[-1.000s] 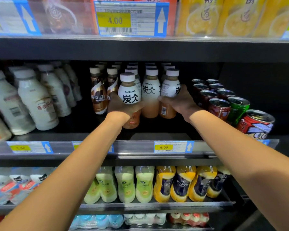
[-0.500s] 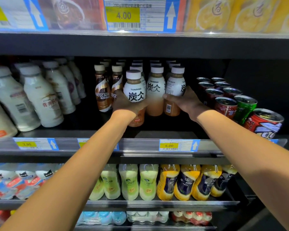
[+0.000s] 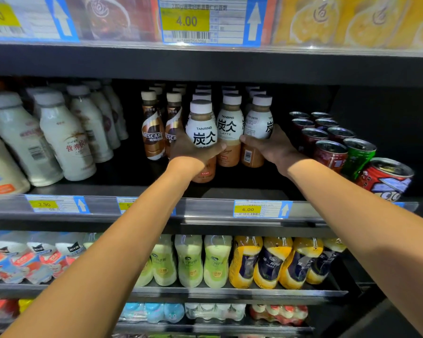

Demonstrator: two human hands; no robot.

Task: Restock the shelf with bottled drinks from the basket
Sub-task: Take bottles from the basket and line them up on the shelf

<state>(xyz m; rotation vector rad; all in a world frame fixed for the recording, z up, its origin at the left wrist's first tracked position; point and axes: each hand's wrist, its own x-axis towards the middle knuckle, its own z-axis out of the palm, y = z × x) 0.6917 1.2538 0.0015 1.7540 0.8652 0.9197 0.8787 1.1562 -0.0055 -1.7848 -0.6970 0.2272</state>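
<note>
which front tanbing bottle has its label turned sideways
The rightmost bottle, held by the right hand: its logo wraps out of view; the other two face front.

Shop: price tags [image 3: 259,209] on drinks shelf [image 3: 205,211].

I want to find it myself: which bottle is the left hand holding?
Find the middle shelf, between the Nescafe bottles and the cans. The left hand grips a white-capped Tanbing bottle there. It alone sits forward of its row.
</note>
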